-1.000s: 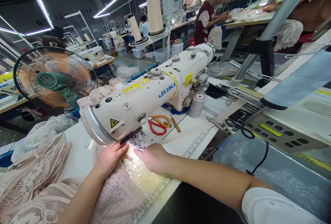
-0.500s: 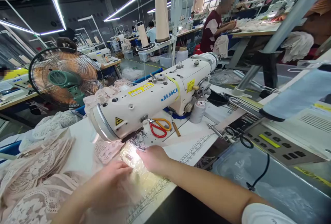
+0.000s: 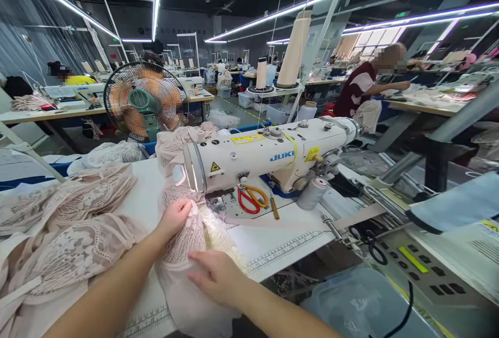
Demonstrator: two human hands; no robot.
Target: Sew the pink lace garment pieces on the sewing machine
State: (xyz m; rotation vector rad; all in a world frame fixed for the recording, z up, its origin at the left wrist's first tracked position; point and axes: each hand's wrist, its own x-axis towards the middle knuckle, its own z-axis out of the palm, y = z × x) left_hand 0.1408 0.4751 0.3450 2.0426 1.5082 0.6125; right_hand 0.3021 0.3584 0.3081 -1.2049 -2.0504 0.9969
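A pale pink lace garment piece (image 3: 183,247) hangs over the table edge beside the needle end of a white JUKI sewing machine (image 3: 249,156). My left hand (image 3: 175,221) pinches its upper lace part, lifting it a little. Lower down, my right hand (image 3: 222,275) touches the side of the same piece, index finger and thumb apart. A clear, yellowish crinkled sheet (image 3: 218,231) lies between the lace and the machine bed. Red-and-orange-handled scissors (image 3: 251,200) rest on the bed, close to a small wooden-handled tool (image 3: 275,208).
Heaped lace pieces (image 3: 78,244) cover the left side. A grey thread cone (image 3: 313,194) stands right of the machine, and a ruler strip (image 3: 288,249) runs along the front edge. A fan (image 3: 146,101) is behind; a co-worker (image 3: 362,78) sits at back right.
My left hand has moved up to the needle end and now grips the lace. My right hand has left the crinkled sheet and come down to the lace. The camera has turned left.
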